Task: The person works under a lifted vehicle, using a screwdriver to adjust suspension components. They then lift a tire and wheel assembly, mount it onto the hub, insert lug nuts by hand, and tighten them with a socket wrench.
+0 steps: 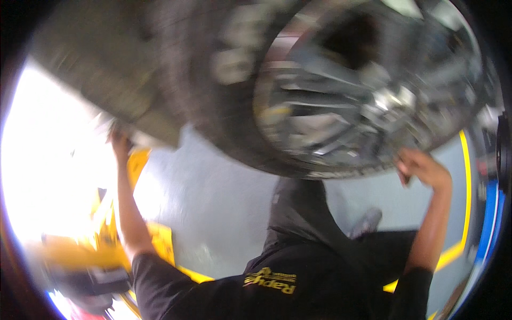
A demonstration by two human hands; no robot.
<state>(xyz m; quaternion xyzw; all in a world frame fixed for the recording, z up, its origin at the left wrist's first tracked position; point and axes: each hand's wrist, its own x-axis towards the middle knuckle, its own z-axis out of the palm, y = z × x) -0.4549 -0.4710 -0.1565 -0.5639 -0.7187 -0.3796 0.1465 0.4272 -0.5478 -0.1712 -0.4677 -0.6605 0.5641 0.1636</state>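
A large wheel with a black tyre and a grey multi-spoke alloy rim fills the upper middle and right, smeared by motion. My right hand is at the tyre's lower right edge, its fingers curled. Blur hides whether they grip the tyre or something small. On the far left my left hand is raised to the lower edge of a dark, dirty panel beside the tyre. Glare and blur hide its fingers.
Below lies a grey floor with yellow lines. Yellow equipment stands at the lower left, against strong glare. A blue upright rises at the right edge. My legs are beneath the wheel.
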